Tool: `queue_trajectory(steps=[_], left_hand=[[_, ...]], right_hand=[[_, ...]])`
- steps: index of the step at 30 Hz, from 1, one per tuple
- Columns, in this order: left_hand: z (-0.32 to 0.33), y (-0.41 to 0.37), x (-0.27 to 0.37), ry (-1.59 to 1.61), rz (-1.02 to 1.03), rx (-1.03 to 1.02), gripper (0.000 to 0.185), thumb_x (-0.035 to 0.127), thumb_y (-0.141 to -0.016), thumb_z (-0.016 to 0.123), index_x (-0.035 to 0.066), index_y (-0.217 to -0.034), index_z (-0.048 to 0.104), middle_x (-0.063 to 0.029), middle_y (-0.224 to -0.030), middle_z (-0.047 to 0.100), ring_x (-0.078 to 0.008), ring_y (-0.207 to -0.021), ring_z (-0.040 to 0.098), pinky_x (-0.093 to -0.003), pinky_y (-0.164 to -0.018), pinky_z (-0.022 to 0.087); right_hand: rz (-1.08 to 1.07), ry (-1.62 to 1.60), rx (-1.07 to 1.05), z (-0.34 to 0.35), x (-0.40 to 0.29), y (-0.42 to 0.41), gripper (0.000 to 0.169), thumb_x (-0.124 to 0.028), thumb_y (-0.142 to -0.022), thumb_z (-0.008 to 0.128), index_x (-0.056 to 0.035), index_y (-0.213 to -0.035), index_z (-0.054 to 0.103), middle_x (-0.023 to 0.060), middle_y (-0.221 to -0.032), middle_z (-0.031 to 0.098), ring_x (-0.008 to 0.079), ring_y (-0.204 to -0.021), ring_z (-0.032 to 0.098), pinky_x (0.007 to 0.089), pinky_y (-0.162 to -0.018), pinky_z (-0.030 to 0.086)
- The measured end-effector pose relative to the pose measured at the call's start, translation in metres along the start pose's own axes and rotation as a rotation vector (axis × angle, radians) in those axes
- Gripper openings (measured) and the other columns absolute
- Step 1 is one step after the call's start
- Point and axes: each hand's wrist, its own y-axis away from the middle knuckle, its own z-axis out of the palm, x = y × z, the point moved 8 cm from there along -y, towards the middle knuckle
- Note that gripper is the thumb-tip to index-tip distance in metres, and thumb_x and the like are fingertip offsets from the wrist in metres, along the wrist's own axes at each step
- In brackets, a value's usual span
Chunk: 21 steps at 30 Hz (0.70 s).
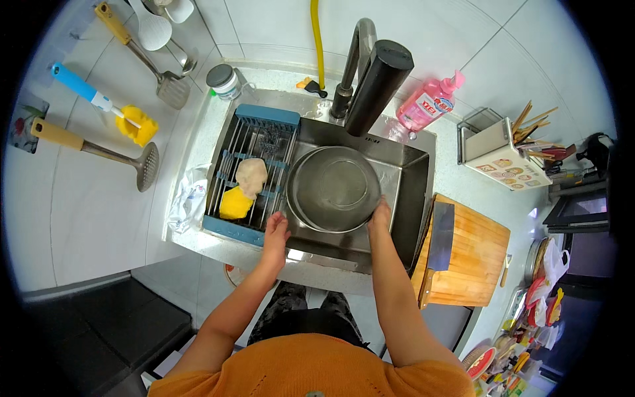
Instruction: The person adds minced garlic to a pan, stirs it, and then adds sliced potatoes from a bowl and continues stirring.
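Observation:
A round metal basin (pixel 335 186) sits in the stainless steel sink (pixel 414 198), below the black faucet (pixel 379 87). My right hand (pixel 380 214) grips the basin's lower right rim, its fingertips partly hidden behind it. Beside the front of the rack, my left hand (pixel 276 232) is held with fingers slightly apart and nothing in it. The blue-ended drying rack (pixel 268 115) spans the sink's left side. On its bars lie a yellow sponge (pixel 236 203), a beige cloth or pad (pixel 251 177) and a dark steel wool scourer (pixel 270 139).
Right of the sink, a cleaver (pixel 440 238) rests on a wooden cutting board (pixel 471 253). A pink detergent bottle (pixel 427 105) and a lidded jar (pixel 223 81) stand behind the sink. A chopstick holder (pixel 506 154) is at right. Utensils, including a skimmer (pixel 147 166), hang on the left wall.

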Motion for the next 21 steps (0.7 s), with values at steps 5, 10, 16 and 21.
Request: queue_trajectory(steps=[5,10,16,21], left_hand=[[0.009,-0.009,-0.006,-0.007,-0.025,-0.024,0.04,0.022,-0.086,0.054,0.011,-0.122,0.043,0.0,-0.109,0.048,-0.0145,-0.1,0.045,-0.0336,-0.088,0.036],[0.011,-0.016,-0.001,-0.013,0.015,-0.036,0.042,0.021,-0.085,0.054,0.011,-0.124,0.042,-0.0004,-0.113,0.048,-0.0144,-0.101,0.045,-0.0336,-0.088,0.035],[0.021,-0.02,0.002,-0.097,-0.058,-0.021,0.043,0.019,-0.085,0.052,0.007,-0.124,0.04,-0.0038,-0.115,0.049,-0.015,-0.103,0.045,-0.031,-0.085,0.036],[0.015,-0.056,-0.028,-0.019,-0.182,0.072,0.048,0.018,-0.083,0.053,0.003,-0.126,0.038,-0.0091,-0.118,0.05,-0.0212,-0.107,0.047,-0.0349,-0.087,0.038]], right_hand=[[0.116,0.154,0.045,-0.024,0.023,-0.024,0.04,-0.032,-0.092,0.045,0.0008,-0.114,0.052,0.0165,-0.114,0.055,0.0303,-0.098,0.054,0.0416,-0.089,0.042],[0.242,0.09,-0.144,-0.007,0.009,-0.004,0.039,-0.032,-0.092,0.045,0.0001,-0.113,0.052,0.0149,-0.112,0.057,0.0285,-0.097,0.055,0.0416,-0.088,0.042],[0.05,0.228,0.109,-0.037,-0.011,-0.015,0.039,-0.032,-0.092,0.044,-0.0019,-0.115,0.051,0.0114,-0.113,0.056,0.0271,-0.103,0.053,0.0416,-0.09,0.042],[0.154,0.031,0.013,-0.034,-0.028,0.018,0.041,-0.034,-0.092,0.042,-0.0033,-0.119,0.048,0.0106,-0.117,0.054,0.0264,-0.106,0.051,0.0423,-0.09,0.042]])
